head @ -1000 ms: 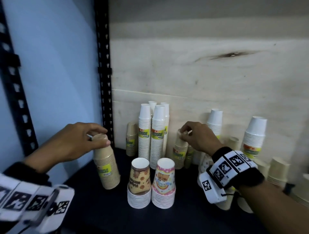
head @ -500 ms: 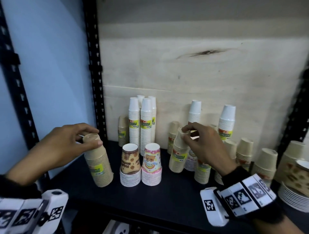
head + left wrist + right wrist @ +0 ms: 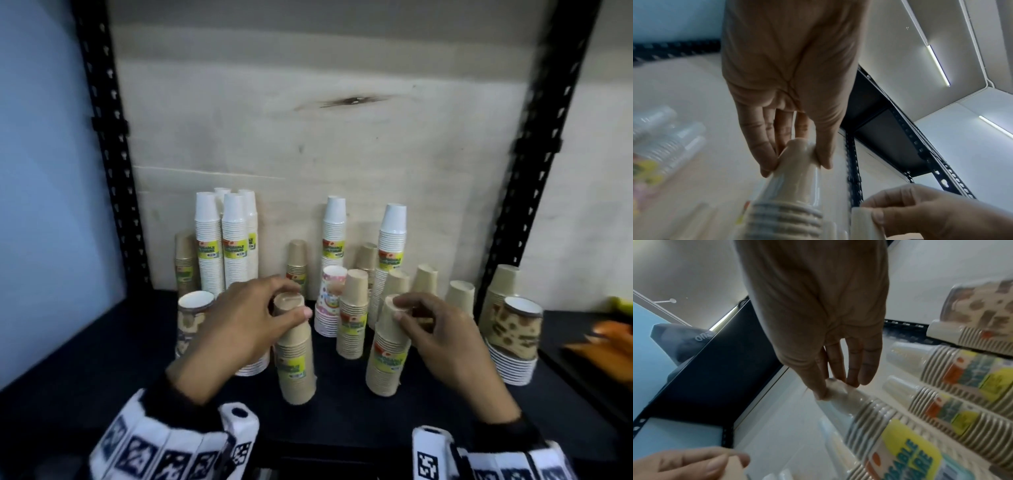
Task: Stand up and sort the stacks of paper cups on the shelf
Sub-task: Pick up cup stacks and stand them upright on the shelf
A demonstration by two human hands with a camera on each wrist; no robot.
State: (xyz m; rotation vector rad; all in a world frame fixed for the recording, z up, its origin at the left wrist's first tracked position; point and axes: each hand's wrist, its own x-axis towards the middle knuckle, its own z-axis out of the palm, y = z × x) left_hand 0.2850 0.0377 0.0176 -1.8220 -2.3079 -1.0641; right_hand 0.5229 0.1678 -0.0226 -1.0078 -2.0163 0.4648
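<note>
My left hand [image 3: 274,308] [image 3: 797,155] grips the top of a wrapped brown cup stack [image 3: 296,363] [image 3: 789,194], which stands near the shelf's front. My right hand [image 3: 411,315] [image 3: 836,386] pinches the top of a second brown cup stack [image 3: 388,353] [image 3: 879,426] just to the right. Both stacks are upside down with yellow labels. Behind them stand more brown stacks [image 3: 352,318], tall white cup stacks [image 3: 222,246] [image 3: 334,233] and a pink patterned stack [image 3: 329,305].
The dark shelf board [image 3: 102,359] has black perforated uprights [image 3: 106,137] [image 3: 534,154] at both sides and a pale wooden back panel [image 3: 308,137]. Brown-printed cup stacks sit at the left [image 3: 191,318] and at the right [image 3: 513,339]. Orange items [image 3: 609,339] lie far right.
My left hand has carried its brown stack rightward to the shelf's front middle. My right hand has drawn its brown stack forward out of the group. The view has shifted right.
</note>
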